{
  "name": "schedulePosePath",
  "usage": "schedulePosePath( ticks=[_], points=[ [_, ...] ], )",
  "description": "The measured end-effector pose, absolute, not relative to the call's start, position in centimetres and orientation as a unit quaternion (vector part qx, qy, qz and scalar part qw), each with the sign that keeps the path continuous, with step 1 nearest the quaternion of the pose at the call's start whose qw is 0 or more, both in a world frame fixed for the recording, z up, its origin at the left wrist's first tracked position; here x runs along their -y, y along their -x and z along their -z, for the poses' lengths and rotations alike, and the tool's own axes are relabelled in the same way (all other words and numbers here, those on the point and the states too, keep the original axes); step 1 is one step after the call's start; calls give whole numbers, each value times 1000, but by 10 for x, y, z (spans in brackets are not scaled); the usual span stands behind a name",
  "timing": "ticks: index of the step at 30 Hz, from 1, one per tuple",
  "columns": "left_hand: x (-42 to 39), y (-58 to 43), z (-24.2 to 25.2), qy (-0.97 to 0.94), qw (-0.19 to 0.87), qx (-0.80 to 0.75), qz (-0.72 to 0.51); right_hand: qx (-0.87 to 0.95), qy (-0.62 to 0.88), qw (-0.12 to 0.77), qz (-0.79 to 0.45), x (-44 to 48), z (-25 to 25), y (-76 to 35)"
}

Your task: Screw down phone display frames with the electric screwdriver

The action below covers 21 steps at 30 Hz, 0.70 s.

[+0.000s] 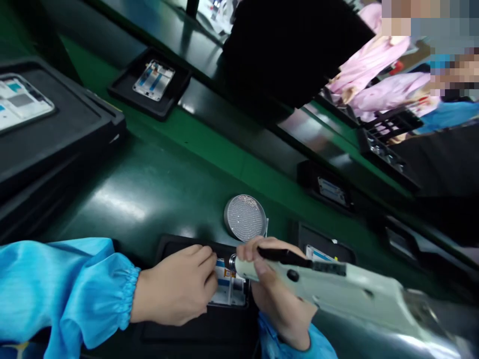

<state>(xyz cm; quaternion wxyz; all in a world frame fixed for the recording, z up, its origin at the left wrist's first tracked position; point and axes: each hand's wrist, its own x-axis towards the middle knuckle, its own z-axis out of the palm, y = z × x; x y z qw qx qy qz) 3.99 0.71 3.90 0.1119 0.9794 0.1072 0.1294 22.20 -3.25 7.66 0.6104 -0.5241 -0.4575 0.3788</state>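
My left hand (174, 284) curls over the edge of a phone housing (230, 286), which lies in a black tray (187, 247) and shows a white, blue and orange-labelled inner side. My right hand (271, 294) is shut around a pale grey electric screwdriver (337, 286) with a black band. The screwdriver's metal tip end (232, 262) sits just above the housing, and its contact point is hidden. Beyond my hands lies a round metal screw dish (245, 218).
A green workbench carries black trays with phone parts at the upper left and right of my hands. A dark shelf runs across the back. Two co-workers in pink smocks stand at the upper right, beside a black rack.
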Motion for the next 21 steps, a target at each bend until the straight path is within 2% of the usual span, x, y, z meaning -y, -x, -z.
schedulePosePath(
  ticks=[7, 14, 21],
  points=[
    [11, -35, -62, -974, -3, -83, -212, 298, 534, 759, -223, 26, -128, -277],
    [4, -29, -86, -981, 56, 10, -188, 318, 488, 803, -124, 29, -138, -294],
    [-1, -28, -86, -972, 100, 42, -210, 320, 486, 804, -122, 31, -140, -292]
  ],
)
